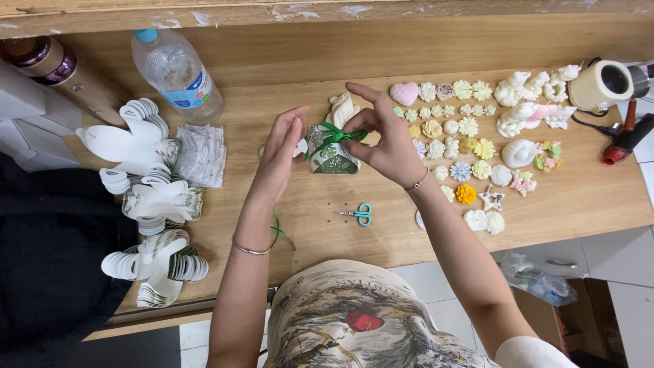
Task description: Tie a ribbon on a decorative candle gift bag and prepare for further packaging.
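A small leaf-printed gift box [332,158] stands on the wooden table [300,225], tied with a green ribbon [335,135]. My right hand [385,140] pinches the ribbon's bow on top of the box. Just left of the box my left hand [281,151] is up with fingers close together, touching the ribbon's other end; the grip itself is hard to see. A loose strand of green ribbon [279,232] trails under my left wrist.
Small teal scissors [359,214] lie in front of the box. Stacks of flat die-cut box blanks [153,204] fill the left side, by a water bottle [178,73]. Several flower- and heart-shaped soaps [463,146] lie at the right, near a tape roll [601,84] and a glue gun [623,140].
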